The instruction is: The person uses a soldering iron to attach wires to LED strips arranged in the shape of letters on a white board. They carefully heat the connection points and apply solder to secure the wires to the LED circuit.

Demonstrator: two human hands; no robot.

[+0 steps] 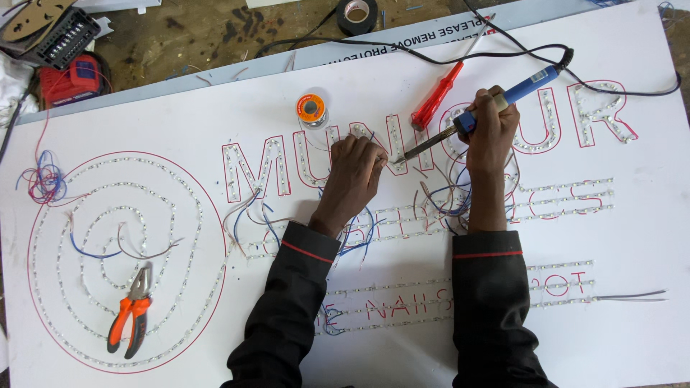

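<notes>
matt white sign board (431,345), blue plastic-handled metal soldering iron (496,104), orange rubber-gripped pliers (129,316)

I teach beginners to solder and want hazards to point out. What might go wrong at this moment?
The left hand presses on the white board right beside the soldering iron tip, so a slip may burn its fingers. The iron's black cord loops across the board and might snag. Loose wires near the tip may get scorched.
</notes>
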